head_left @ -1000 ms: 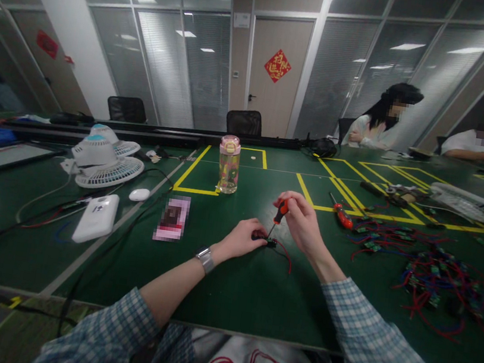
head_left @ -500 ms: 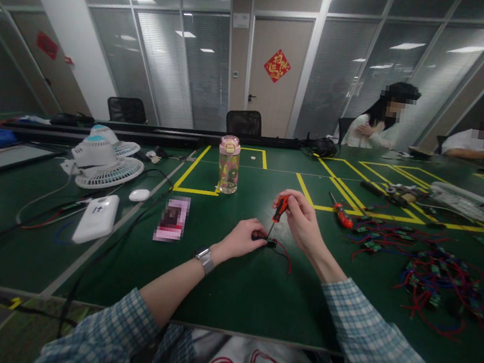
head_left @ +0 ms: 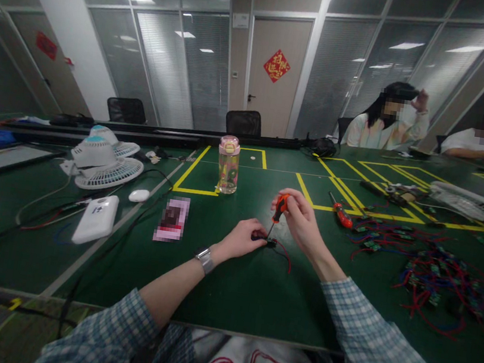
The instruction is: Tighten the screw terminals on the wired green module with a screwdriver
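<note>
My right hand (head_left: 302,217) is closed around the red-and-black handle of a screwdriver (head_left: 281,207), its shaft slanting down to the left. The tip meets a small dark part with wires (head_left: 271,243) lying on the green table; a red wire curls from it to the right. My left hand (head_left: 243,239) rests on the table with its fingers closed on the left end of that part. Its fingertips and the exact contact are partly hidden, and the fine detail of the part is too small to make out.
A second screwdriver (head_left: 340,211) and a pile of wired circuit boards (head_left: 435,281) lie to the right. A pink-lidded bottle (head_left: 228,167) stands ahead. On the left are small fans (head_left: 110,172), a white device (head_left: 96,219) and black cables. A co-worker (head_left: 385,120) sits across the table.
My hands and the screwdriver stay in nearly the same place. Across the table, the co-worker has raised a hand from the chest to beside the head.
</note>
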`<state>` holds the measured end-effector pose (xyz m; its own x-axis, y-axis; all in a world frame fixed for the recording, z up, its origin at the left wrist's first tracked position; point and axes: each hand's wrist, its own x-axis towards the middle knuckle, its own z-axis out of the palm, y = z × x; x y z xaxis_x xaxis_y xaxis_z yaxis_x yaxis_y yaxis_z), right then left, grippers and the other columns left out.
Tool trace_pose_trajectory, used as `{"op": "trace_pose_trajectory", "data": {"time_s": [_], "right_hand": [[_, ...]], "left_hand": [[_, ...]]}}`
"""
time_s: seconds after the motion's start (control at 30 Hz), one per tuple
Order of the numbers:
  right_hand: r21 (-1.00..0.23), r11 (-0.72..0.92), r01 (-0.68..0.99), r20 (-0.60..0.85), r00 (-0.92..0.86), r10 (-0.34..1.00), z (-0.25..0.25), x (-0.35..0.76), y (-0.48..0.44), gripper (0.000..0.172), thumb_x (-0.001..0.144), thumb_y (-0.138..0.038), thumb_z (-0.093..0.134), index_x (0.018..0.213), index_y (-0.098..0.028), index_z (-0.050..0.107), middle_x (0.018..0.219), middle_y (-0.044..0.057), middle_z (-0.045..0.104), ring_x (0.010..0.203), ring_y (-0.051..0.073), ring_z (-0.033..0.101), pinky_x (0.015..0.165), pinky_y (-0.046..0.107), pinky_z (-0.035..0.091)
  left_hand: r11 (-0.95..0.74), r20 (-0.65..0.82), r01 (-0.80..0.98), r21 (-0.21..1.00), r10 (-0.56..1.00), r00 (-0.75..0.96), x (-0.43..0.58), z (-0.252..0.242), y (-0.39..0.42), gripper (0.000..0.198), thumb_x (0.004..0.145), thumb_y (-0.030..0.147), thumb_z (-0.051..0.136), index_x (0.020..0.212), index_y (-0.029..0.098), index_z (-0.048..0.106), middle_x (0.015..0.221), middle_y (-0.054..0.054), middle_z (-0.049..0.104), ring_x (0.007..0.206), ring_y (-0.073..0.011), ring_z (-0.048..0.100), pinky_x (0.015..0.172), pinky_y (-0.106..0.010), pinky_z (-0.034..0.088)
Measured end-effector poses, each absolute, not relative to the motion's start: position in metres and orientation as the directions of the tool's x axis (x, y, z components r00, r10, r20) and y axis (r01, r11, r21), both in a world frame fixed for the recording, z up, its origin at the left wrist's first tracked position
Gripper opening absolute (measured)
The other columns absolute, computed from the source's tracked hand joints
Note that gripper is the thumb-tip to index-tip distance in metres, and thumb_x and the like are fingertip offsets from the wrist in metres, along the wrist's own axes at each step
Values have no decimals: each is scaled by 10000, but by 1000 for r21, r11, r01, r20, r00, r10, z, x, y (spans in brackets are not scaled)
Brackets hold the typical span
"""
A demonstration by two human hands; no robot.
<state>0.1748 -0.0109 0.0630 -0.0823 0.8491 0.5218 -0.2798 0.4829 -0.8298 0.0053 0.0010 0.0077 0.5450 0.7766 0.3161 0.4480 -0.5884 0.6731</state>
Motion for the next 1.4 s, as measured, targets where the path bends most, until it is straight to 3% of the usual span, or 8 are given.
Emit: {"op": "trace_pose_trajectory", "data": {"time_s": [0.23, 0.4, 0.5, 0.67, 0.93, 1.17, 1.4], "right_hand": [[-799, 497, -339, 533, -18, 846, 58, 175, -7, 152, 843, -412, 660, 880, -265, 656, 871, 6, 609, 823, 156, 582, 746, 294, 497], [-825, 501, -262, 529, -50, 847, 59, 178, -7, 183, 870, -406, 629, 975, -265, 677, 819, 4, 618, 789, 149, 579, 697, 278, 483], [-818, 486, -306, 529, -69, 846, 60, 176, -8, 218, 898, -420, 588, 1034, -270, 668, 858, 15, 636, 816, 153, 593, 734, 290, 488], [-799, 476, -368, 522, -32, 852, 60, 174, -9, 197, 875, -445, 613, 930, -261, 657, 845, 14, 627, 815, 161, 598, 772, 307, 494], [-809, 515, -284, 533, 18, 846, 57, 179, -4, 167, 833, -433, 666, 869, -270, 664, 768, -2, 571, 765, 158, 553, 759, 308, 504], [-798, 521, -304, 553, -25, 833, 61, 179, -4, 202, 889, -435, 596, 967, -267, 674, 839, 12, 626, 821, 154, 588, 764, 291, 481], [-794, 515, -323, 553, -30, 833, 62, 179, -6, 196, 854, -440, 642, 831, -246, 649, 876, 11, 607, 855, 161, 584, 834, 326, 495]], "left_hand": [[-592, 318, 451, 668, 775, 546, 5, 9, 0, 112, 791, 220, 688, 877, 149, 702, 871, -31, 623, 767, -142, 592, 728, -252, 481], [-597, 318, 452, 663, 771, 552, 5, 9, 0, 108, 797, 219, 682, 879, 151, 701, 877, -33, 625, 771, -142, 588, 723, -251, 479], [-597, 318, 452, 663, 771, 552, 5, 9, 0, 106, 803, 221, 675, 878, 149, 698, 882, -33, 626, 770, -140, 588, 726, -250, 478], [-602, 320, 452, 658, 767, 556, 5, 10, 0, 118, 801, 231, 680, 879, 144, 700, 867, -33, 623, 763, -143, 586, 722, -257, 479], [-602, 326, 455, 656, 770, 549, 5, 8, 1, 101, 780, 197, 691, 871, 154, 697, 854, -28, 619, 750, -138, 578, 706, -249, 473], [-611, 335, 441, 657, 761, 555, 4, 5, 2, 102, 789, 222, 690, 870, 159, 694, 852, -21, 616, 744, -134, 572, 703, -247, 468], [-598, 315, 453, 661, 769, 556, 5, 9, 1, 119, 792, 229, 682, 884, 155, 698, 878, -28, 622, 766, -139, 586, 720, -251, 481]]}}
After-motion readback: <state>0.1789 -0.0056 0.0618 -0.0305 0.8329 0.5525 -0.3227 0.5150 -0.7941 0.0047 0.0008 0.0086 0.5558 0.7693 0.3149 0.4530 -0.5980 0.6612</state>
